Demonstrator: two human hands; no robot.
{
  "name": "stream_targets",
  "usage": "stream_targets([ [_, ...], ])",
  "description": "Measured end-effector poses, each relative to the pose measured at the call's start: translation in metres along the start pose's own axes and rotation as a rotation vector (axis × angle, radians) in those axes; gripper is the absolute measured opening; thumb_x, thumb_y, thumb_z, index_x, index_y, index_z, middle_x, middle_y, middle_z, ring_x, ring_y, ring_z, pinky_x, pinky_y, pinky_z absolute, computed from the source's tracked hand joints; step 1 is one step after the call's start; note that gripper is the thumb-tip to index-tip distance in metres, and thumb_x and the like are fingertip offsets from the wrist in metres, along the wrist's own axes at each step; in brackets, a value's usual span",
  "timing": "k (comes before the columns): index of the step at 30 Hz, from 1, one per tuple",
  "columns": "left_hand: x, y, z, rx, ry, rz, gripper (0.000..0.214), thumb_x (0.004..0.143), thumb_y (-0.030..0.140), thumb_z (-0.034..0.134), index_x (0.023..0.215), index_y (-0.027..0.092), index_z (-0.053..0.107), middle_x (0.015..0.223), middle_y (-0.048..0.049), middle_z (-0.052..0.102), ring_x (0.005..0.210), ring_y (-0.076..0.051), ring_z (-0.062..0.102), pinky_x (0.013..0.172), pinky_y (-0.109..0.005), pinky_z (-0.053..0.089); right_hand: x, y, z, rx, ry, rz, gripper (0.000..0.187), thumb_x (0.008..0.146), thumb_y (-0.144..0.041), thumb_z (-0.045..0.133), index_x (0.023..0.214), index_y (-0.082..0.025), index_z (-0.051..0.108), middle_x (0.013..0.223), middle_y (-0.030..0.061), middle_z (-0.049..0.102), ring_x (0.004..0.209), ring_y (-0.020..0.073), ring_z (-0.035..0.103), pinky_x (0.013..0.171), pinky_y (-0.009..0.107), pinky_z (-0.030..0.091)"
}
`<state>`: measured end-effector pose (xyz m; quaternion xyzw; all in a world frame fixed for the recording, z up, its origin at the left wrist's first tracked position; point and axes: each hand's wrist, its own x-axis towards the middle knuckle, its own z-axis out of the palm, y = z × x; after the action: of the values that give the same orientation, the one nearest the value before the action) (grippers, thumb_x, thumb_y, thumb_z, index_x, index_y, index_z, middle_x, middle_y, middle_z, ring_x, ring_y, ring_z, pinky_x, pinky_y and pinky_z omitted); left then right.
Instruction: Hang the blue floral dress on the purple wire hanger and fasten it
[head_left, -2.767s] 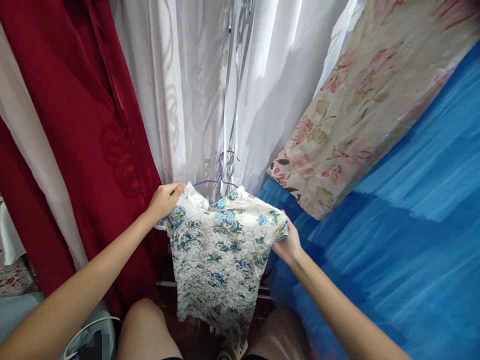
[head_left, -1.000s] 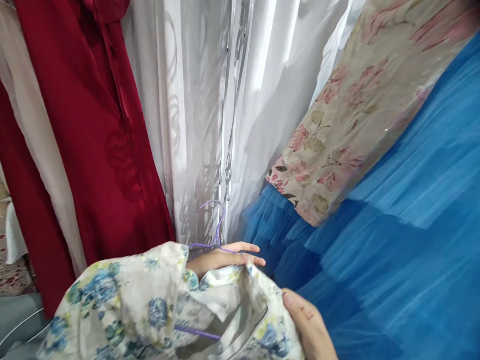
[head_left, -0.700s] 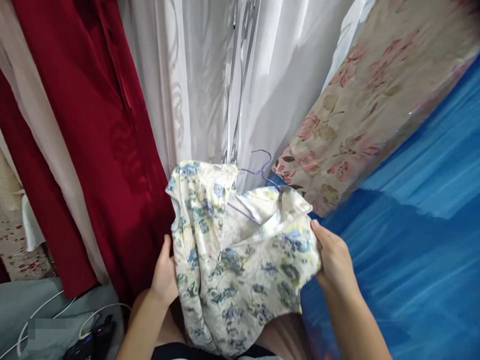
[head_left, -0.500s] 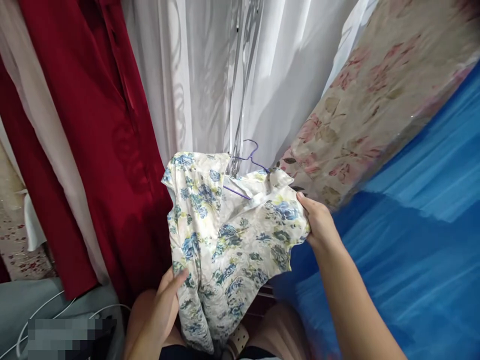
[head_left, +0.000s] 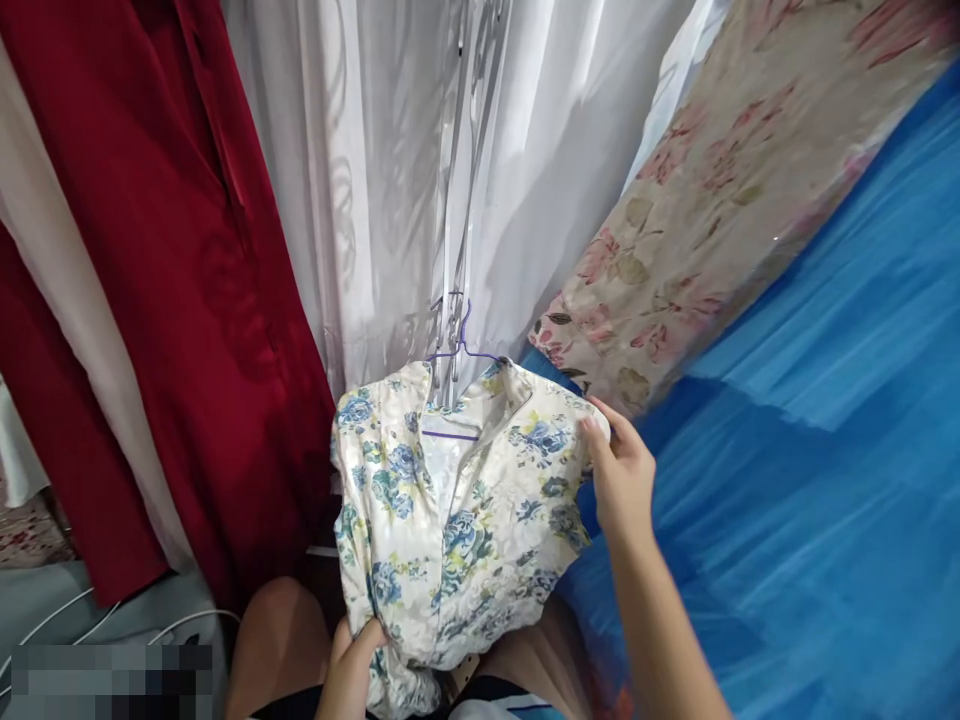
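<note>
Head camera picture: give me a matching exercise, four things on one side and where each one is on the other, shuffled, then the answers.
Things
1. left hand
2. right hand
3. purple hanger
4. red garment

Places
A. hanging left of the white curtain
B. gripping the lower hem of the floral top
C. inside the top's neckline, hook sticking up
D. holding the top's shoulder edge

Pairs: 1-B, 2-D, 3-C, 4-A
</note>
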<state>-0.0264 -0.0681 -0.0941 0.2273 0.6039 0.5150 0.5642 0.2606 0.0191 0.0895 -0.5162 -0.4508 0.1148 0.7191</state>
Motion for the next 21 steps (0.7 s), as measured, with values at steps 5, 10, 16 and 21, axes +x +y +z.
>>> stream_targets([
  [5,0.011,-0.010,0.001,-0.027,0.059,0.024,0.036,0.057,0.032,0.069,0.092,0.025,0.067,0.092,-0.0070,0.074,0.112,-0.035,0.064,0.097,-0.043,0.049,-0.135,0.033,-0.005,-0.052,0.231,0.137,0.030,0.088,-0.042,0.063,0.114,-0.027,0.060,0.119,0.0063,0.060,0.110,0.0248,0.056,0.097,0.034,0.045],
  [10,-0.005,-0.004,0.008,-0.030,0.014,-0.011,0.041,0.055,0.036,0.075,0.094,0.023,0.067,0.098,-0.0081,0.074,0.116,-0.035,0.062,0.098,-0.042,0.049,-0.192,0.039,0.014,0.064,-0.501,0.375,0.027,0.084,-0.049,0.067,0.088,-0.023,0.059,0.075,0.0005,0.056,0.068,0.0190,0.054,0.062,0.028,0.045],
  [16,-0.044,0.017,0.022,-0.017,0.082,-0.009,0.053,0.059,0.042,0.078,0.103,0.014,0.067,0.100,-0.0128,0.073,0.114,-0.036,0.062,0.098,-0.042,0.049,-0.184,0.030,0.035,0.038,-0.622,0.408,0.031,0.089,-0.046,0.061,0.078,-0.018,0.058,0.061,-0.0041,0.042,0.056,0.0122,0.039,0.052,0.024,0.028],
  [21,-0.052,0.017,0.018,0.044,0.074,0.018,0.054,0.063,0.044,0.077,0.108,0.015,0.067,0.104,-0.0127,0.073,0.117,-0.036,0.061,0.101,-0.043,0.047,-0.191,0.031,0.035,0.136,-0.549,0.442,0.029,0.089,-0.046,0.063,0.084,-0.018,0.057,0.057,-0.0065,0.038,0.052,0.0109,0.036,0.050,0.023,0.027],
])
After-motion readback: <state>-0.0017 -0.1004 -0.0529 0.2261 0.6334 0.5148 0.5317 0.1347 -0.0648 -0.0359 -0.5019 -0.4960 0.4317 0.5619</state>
